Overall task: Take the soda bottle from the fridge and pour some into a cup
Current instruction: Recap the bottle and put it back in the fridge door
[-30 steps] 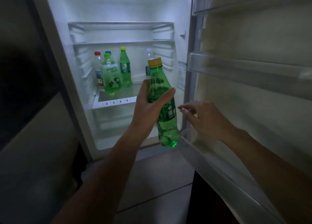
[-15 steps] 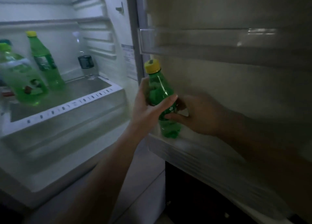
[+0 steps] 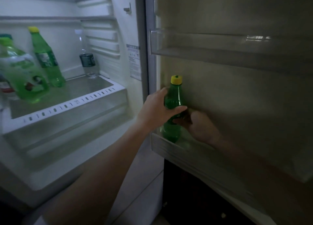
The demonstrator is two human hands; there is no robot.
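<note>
Soda bottle (image 3: 173, 97), green with yellow cap, stands upright in left hand (image 3: 156, 108) grasp; right hand (image 3: 199, 125) wraps its lower body just beside, over door shelf (image 3: 169, 150).

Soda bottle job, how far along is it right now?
Done: the fridge door is open and the green soda bottle is off the inner shelf. In hand: left hand and right hand both grip it at the lower door rack. Left: uncapping and pouring; no cup is in view.
</note>
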